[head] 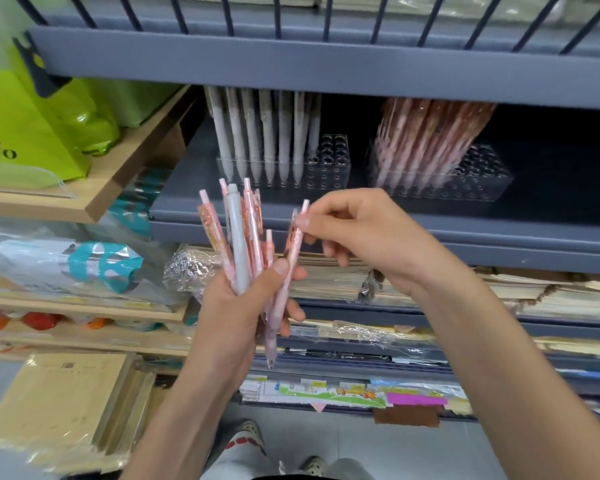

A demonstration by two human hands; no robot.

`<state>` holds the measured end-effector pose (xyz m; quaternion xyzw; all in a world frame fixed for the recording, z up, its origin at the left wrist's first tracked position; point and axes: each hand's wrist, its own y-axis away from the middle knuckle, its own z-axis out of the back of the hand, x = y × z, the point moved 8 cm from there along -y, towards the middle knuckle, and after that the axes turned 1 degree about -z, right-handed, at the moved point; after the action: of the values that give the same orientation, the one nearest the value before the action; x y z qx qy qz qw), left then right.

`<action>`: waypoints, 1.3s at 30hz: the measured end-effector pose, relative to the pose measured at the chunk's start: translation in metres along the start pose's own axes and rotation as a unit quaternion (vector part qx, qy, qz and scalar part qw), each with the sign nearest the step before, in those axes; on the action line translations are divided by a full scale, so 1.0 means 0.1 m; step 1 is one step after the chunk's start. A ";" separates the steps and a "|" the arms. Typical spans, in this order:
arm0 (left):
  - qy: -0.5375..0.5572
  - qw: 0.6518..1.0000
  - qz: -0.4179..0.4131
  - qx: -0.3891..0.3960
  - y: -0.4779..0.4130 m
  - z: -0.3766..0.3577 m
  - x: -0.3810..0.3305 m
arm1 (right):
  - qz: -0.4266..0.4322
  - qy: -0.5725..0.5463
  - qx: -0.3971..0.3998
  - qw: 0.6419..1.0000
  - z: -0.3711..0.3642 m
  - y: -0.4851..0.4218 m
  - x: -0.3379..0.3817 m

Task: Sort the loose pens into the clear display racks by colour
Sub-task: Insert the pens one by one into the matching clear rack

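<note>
**Two hands with loose pens in front of the clear display racks.**

The left hand (243,306) grips a bundle of pens (253,223), fingers and thumb curled round the barrels, clicker ends up. Most are pink, with one pale grey pen (238,244) among them. The right hand (361,233) pinches the upper end of a single pink pen (293,258) between thumb and forefinger. This pen stands tilted just right of the bundle, tip down, its lower barrel against the left hand's fingers. Behind the hands, on the grey shelf (326,220), two clear racks stand side by side, apart. The left rack (329,161) holds upright grey pens (267,140) in its left part. The right rack (485,174) holds leaning pink pens (426,140). Rows of holes show at each rack's right end.
</note>
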<state>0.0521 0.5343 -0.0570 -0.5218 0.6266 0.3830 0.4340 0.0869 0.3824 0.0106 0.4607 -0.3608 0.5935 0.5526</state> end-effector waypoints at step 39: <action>-0.024 0.999 0.039 0.001 -0.10 -0.28 0.31 | -0.044 0.417 -0.324 0.848 1.97 -0.02 -0.16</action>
<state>0.0558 0.4961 -0.0770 -0.4874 0.6363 0.4115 0.4338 0.1172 0.1929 0.0577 -0.0197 -0.2479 0.5543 0.7943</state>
